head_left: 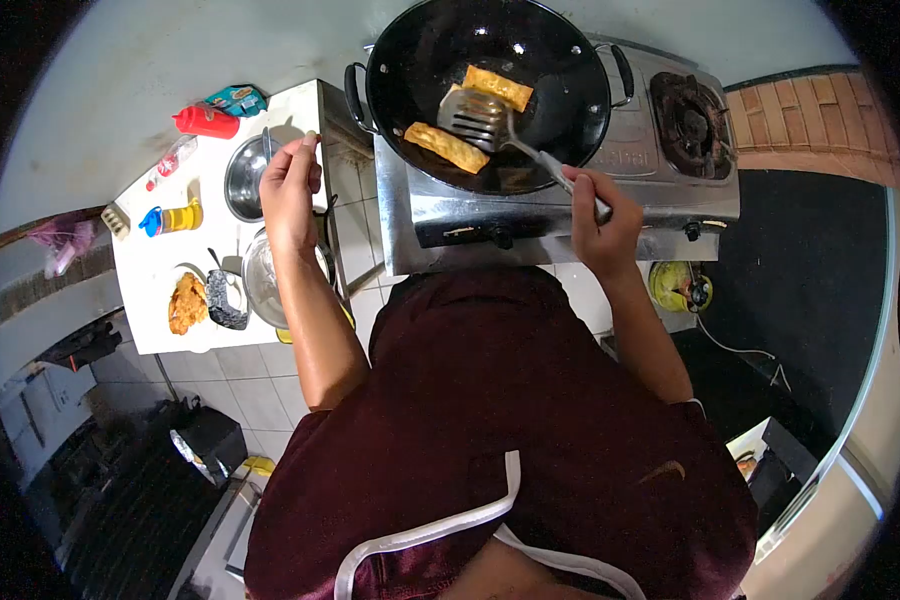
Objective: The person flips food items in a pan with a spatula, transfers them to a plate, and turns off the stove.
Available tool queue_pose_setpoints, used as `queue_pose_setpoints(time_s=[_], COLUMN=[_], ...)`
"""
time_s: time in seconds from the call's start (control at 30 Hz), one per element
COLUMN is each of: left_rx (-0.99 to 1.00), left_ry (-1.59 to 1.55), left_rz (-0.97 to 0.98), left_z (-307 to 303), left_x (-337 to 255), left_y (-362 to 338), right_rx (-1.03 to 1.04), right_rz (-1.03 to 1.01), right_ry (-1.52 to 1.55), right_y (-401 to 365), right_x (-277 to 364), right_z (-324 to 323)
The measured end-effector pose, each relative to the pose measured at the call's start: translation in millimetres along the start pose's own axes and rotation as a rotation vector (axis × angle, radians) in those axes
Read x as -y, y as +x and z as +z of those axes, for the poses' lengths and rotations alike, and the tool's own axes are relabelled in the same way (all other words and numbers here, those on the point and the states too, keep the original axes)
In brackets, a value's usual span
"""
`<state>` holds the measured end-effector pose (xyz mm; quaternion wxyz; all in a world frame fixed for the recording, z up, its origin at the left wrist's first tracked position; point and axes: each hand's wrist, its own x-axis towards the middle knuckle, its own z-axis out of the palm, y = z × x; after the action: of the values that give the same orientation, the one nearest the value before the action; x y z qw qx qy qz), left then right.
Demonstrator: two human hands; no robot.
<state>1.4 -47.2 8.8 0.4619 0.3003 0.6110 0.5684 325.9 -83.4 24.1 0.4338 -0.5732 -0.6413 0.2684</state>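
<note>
A black wok (560, 95) sits on the left side of the steel gas stove (610, 205). Two golden fried rolls, an upper one (500, 86) and a lower one (446, 147), lie inside it. My right hand (607, 215) is closed around the handle of a slotted metal spatula (478, 118), whose head is between the rolls and overlaps them in view. My left hand (292, 190) is raised beside the wok, over the edge of the white table, thumb and fingers pinched together; whether anything small is between them cannot be made out.
On the white table (150, 275) at left stand metal bowls (245, 180), a red bottle (207, 121), a yellow bottle with a blue cap (173, 218) and fried food (186, 303). A second burner (692, 125) is right of the wok.
</note>
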Motion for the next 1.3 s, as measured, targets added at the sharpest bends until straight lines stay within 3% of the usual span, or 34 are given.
queue_pose_setpoints(time_s=[0.6,0.7,0.77,0.9,1.0,1.07,1.3], left_rx=[0.022,0.022,0.034,0.038,0.049,0.048,0.046], left_ry=[-0.003,-0.003,-0.005,-0.011,-0.009,-0.007,-0.013], left_rz=[-0.005,-0.005,-0.007,-0.01,-0.008,-0.009,-0.011], left_z=[1,1,1,0,1,3,9], left_x=[1,0,1,2,1,1,-2], left_y=[0,0,0,2,3,3,0], right_rx=[-0.005,0.039,-0.015,0.023,-0.053,0.066,0.245], right_rz=[-0.058,0.049,-0.047,0.026,-0.042,0.394,0.118], right_ry=[-0.06,-0.027,-0.048,-0.005,0.012,0.068,0.01], right_y=[2,3,4,8,25,47,126], right_x=[-1,2,-2,0,-10,-2,-19], right_z=[-4,-7,-4,-8,-6,-13,-12])
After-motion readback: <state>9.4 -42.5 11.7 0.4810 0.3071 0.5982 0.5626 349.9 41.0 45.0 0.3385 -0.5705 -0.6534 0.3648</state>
